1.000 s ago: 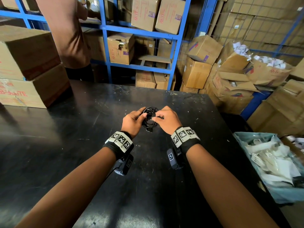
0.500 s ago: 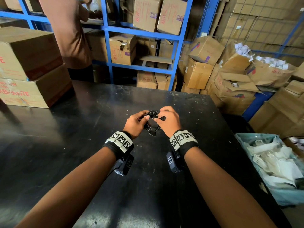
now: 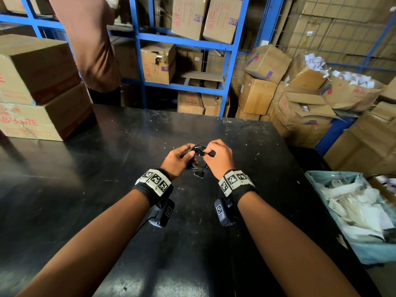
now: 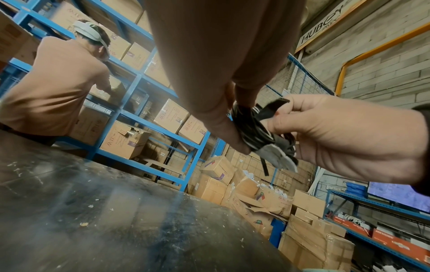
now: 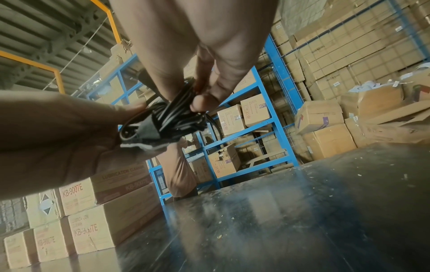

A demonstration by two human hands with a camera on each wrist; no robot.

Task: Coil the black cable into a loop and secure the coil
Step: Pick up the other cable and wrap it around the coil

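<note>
A: Head view first. What is the room like?

B: A scuffed, glossy black tabletop [image 3: 107, 189] fills the foreground, with two stacked brown cardboard cartons [image 3: 40, 88] on its far left corner. Behind stands blue steel shelving [image 3: 184, 41] loaded with boxes, a second person in a tan top [image 3: 92, 39] beside it, and a pale bin of white packaging [image 3: 355, 213] at the right.

A: And the hands?

B: Both forearms reach forward above the tabletop. The left hand [image 3: 179, 159] and the right hand [image 3: 218, 157] meet around the coiled black cable [image 3: 198, 156], held clear of the surface.

A: Left wrist view?

B: The left hand's [image 4: 216, 110] thumb and fingers pinch the bundled strands of the cable [image 4: 251, 130]. The right hand [image 4: 344, 138] pinches a black hook-and-loop strap [image 4: 272, 110] that crosses the coil; a grey tab hangs below.

A: Right wrist view?

B: The right hand's [image 5: 209, 77] fingertips are closed on the coil [image 5: 177, 117] from above, and the left hand [image 5: 69, 139] cups it from the side with its thumb on the strands. The tabletop [image 5: 325, 202] lies below, apart from the coil.
</note>
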